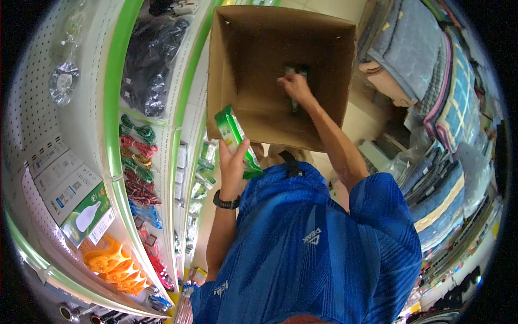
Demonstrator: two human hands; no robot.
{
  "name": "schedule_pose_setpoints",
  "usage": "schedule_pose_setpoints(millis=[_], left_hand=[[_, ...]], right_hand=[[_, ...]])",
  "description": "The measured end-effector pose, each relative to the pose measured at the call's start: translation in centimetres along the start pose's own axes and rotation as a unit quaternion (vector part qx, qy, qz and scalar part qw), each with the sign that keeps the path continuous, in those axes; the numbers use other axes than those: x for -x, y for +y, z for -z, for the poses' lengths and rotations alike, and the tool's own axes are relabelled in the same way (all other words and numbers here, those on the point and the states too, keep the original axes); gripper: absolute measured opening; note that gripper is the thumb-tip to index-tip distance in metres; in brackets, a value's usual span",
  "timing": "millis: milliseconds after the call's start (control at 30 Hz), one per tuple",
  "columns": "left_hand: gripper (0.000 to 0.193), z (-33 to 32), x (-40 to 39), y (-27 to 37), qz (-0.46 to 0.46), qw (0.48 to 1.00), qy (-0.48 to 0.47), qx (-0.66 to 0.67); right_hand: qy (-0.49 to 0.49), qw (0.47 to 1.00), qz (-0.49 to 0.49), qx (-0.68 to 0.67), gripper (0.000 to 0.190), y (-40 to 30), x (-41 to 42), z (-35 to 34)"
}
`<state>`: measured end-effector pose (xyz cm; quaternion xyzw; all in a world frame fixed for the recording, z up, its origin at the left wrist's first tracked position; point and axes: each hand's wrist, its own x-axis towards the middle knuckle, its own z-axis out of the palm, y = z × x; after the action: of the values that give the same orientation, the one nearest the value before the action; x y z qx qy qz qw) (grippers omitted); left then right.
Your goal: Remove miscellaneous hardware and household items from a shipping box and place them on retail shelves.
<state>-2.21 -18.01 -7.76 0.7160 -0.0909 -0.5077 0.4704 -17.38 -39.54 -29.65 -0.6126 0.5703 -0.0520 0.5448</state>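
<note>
My left hand (232,162) holds a green and white soft plastic packet (236,135) upright, thumb on one side and fingers on the other. The packet is beside the near left corner of an open cardboard box (226,77). My right hand (297,87) reaches down inside the box, its fingers curled. Right by that hand, deep in the box, is a small dark and green item (294,105), blurred and partly covered by the hand. Whether the fingers grip it cannot be made out.
Green-edged shelves (115,101) on my left carry coiled cords (139,162), black bagged goods (153,65), light-bulb boxes (81,206) and orange plastic items (115,265). Folded quilted mats (408,48) are stacked on my right, beside the box. Tiled floor (360,101) shows between.
</note>
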Motion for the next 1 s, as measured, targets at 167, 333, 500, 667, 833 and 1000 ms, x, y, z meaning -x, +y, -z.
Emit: schedule_pose_setpoints(millis=[167,333,500,667,833,1000], left_hand=[[0.038,-1.3,-1.7,0.8,-0.003,0.998,-0.02,-0.065],[0.063,-2.7,-1.9,0.9,-0.084,0.988,-0.128,-0.003],[0.065,-0.1,-0.9,-0.9,-0.134,0.982,-0.068,-0.114],[0.049,4.7,1.3,-3.9,-0.073,0.997,0.011,-0.039],[0.044,7.8,4.7,-7.0,-0.004,0.993,0.112,-0.026],[0.041,9.2,8.0,-10.6,0.008,0.984,0.178,0.011]], right_hand=[[-0.289,0.911,0.063,-0.287,0.049,-9.3,10.1,0.2],[-0.326,0.903,0.064,-0.273,0.049,-11.4,12.1,1.1],[-0.172,0.931,-0.083,-0.311,0.052,-7.6,6.7,2.1],[0.01,0.997,-0.068,-0.023,0.088,-0.1,-1.8,0.5],[-0.107,0.921,-0.012,0.374,0.061,11.9,-8.4,-3.6],[-0.209,0.812,0.036,0.544,0.051,17.9,-11.0,-4.7]])
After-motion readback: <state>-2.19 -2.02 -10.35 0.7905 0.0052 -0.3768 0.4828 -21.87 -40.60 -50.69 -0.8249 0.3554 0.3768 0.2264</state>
